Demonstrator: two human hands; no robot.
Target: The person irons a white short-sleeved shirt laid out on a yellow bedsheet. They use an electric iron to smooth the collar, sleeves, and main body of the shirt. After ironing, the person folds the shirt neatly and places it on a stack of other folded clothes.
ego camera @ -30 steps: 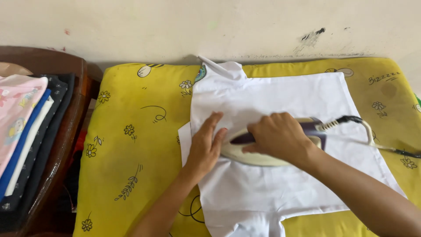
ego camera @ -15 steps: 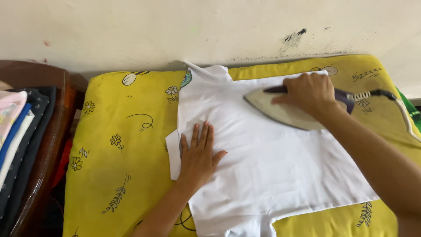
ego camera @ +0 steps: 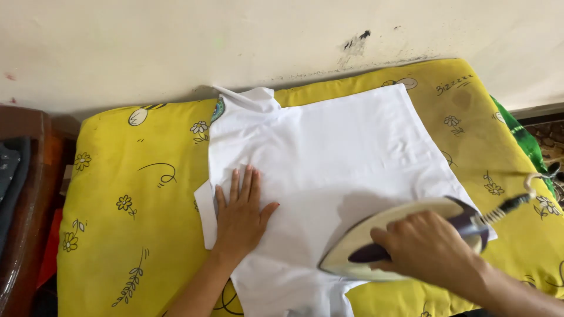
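Note:
A white garment [ego camera: 335, 152] lies spread flat on a yellow padded surface [ego camera: 141, 194] printed with flowers. My left hand [ego camera: 241, 212] presses flat on the garment's left part, fingers apart, pointing toward the wall. My right hand [ego camera: 429, 249] grips the dark handle of a cream and purple clothes iron [ego camera: 382, 235]. The iron rests on the garment's lower right part, near the front edge, its tip pointing left. Its cord [ego camera: 517, 202] runs off to the right.
A pale wall [ego camera: 176, 41] with dark marks rises right behind the yellow pad. A brown wooden piece of furniture [ego camera: 23, 235] with folded clothes stands at the left. Green fabric [ego camera: 517, 132] shows at the pad's right edge.
My right hand has brought the iron from the garment's upper right down to its lower right. My left hand stays flat on the left part. The view has shifted left.

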